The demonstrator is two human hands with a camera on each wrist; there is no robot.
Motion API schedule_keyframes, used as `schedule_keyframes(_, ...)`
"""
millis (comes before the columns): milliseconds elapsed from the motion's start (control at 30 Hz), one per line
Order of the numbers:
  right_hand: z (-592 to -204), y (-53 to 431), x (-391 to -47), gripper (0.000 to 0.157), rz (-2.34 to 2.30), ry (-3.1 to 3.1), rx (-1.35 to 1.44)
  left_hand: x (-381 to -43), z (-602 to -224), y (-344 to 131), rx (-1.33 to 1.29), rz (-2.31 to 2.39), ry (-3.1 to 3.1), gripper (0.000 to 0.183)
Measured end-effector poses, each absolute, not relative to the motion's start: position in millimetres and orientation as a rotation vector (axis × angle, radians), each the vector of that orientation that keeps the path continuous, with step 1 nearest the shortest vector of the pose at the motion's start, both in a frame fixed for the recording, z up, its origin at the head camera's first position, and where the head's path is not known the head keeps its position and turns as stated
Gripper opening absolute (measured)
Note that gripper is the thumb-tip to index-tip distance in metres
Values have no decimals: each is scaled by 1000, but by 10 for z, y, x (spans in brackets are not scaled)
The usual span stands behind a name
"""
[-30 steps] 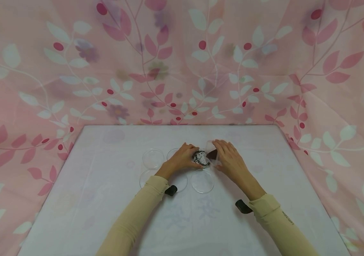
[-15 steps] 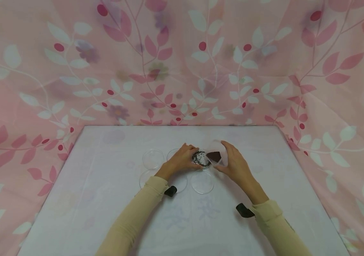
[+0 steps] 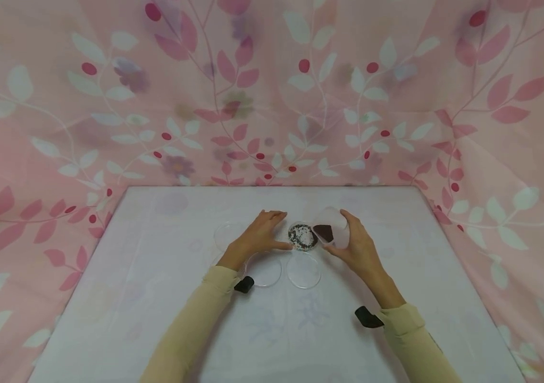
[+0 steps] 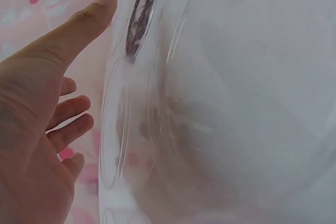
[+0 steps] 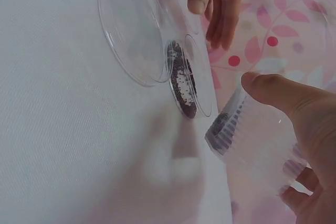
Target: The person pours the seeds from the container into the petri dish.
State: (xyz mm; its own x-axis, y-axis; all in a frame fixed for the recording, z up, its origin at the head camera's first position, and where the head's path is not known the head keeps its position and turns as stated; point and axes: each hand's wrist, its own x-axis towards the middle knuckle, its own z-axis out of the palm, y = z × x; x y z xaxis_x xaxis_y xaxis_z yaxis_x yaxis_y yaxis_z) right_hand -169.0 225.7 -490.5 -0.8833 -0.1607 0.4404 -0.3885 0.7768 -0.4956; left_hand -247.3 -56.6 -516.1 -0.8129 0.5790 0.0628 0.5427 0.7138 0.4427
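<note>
My right hand (image 3: 361,246) grips a clear plastic cup (image 3: 340,221), tilted to the left, with dark granules (image 3: 323,233) gathered on its lower side. The cup's lowered edge overlaps the right side of a round clear petri dish (image 3: 302,249) in the head view. Dark granules lie scattered in that dish, thicker around the edge and thin at the middle. Just left of the dish, my left hand (image 3: 256,237) is spread with thumb and fingers apart, holding nothing. In the left wrist view the left hand's thumb (image 4: 86,22) points toward the dish of granules.
Clear petri dishes stand in two rows on the white-covered table (image 3: 181,319): one front right (image 3: 303,270), one front middle (image 3: 264,270), one back left (image 3: 226,234). Others are partly behind the left hand and wrist. A pink floral curtain (image 3: 272,96) rises behind the table's back edge.
My left hand has let go of the granule dish and drawn back to the left. My right hand has moved slightly right with the cup, and its grip has turned.
</note>
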Motion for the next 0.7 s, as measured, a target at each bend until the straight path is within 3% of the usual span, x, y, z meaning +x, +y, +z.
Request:
schedule_keyframes(300, -4909, 2293, -1673, 104, 893, -2558, 388, -2473, -5215, -1005, 840, 733, 2851, 101)
schedule_keyframes(700, -5066, 2399, -1500, 102, 1184, -2505, 131, -2401, -5284, -1186, 810, 708, 2875, 98)
